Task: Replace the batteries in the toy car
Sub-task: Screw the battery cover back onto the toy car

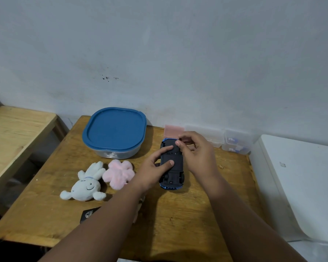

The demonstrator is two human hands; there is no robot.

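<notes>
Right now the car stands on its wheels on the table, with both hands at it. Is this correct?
Not quite: the car lies upside down, its dark underside up, as the head view shows. It is on the table, with the left hand and right hand at it.

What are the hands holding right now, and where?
Left hand presses thumb and forefinger on the underside of the upturned toy car. Right hand curls fingers at its far end; a pinch cannot be told.

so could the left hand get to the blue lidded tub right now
Probably yes: the left hand rests on the toy car, and only bare table lies between it and the tub.
</notes>
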